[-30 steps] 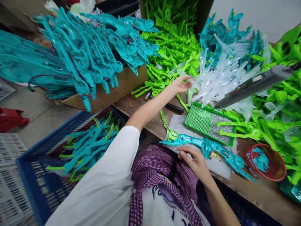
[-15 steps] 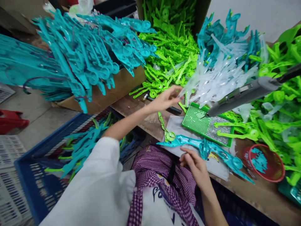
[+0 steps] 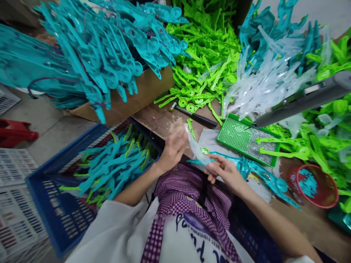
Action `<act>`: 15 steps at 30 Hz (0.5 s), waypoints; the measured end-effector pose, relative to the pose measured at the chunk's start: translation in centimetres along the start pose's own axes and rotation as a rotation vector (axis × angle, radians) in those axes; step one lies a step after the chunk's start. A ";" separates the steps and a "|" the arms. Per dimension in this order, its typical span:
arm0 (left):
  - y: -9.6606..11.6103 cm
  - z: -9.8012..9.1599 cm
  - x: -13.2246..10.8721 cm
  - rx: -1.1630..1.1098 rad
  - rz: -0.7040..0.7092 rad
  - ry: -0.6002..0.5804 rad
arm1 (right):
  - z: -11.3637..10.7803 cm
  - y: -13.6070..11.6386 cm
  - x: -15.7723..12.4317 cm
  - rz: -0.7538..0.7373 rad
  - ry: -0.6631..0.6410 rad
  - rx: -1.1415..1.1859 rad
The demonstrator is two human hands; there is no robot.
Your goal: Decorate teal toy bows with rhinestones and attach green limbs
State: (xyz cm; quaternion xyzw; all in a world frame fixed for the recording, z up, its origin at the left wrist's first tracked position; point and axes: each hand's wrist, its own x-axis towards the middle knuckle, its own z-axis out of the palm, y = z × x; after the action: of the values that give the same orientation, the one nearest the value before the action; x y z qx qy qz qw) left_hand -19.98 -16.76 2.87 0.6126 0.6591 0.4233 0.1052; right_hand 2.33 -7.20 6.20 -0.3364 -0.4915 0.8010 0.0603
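My left hand (image 3: 172,150) is close to my body and holds one end of a clear plastic piece (image 3: 195,146). My right hand (image 3: 223,171) pinches the other end of that clear piece, just over a teal plastic toy part (image 3: 248,171) lying on a white cloth (image 3: 210,138) at the table's near edge. A green strip part (image 3: 192,129) lies beside them. The heap of clear plastic pieces (image 3: 263,86) lies further back on the table.
A green perforated tray (image 3: 236,135) holds small screws. A grey powered screwdriver (image 3: 304,100) hangs over it. Heaps of teal parts (image 3: 90,54) and green parts (image 3: 208,54) fill the back. A blue crate (image 3: 63,215) with parts stands lower left. A red basket (image 3: 325,191) sits right.
My left hand pulled back from the clear heap with a clear piece and came toward my body. My right hand lifted off the teal part and took the piece's other end.
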 end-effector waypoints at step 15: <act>-1.9 3.7 0.7 -0.967 -0.934 0.139 | -4.1 3.1 4.7 -0.632 0.195 -1.127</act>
State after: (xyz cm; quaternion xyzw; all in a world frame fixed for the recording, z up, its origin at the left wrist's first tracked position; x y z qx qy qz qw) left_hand -19.01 -14.35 -0.46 0.1187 0.5962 0.6192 0.4970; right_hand 1.90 -3.74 0.20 -0.2267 -0.9037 0.3300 0.1517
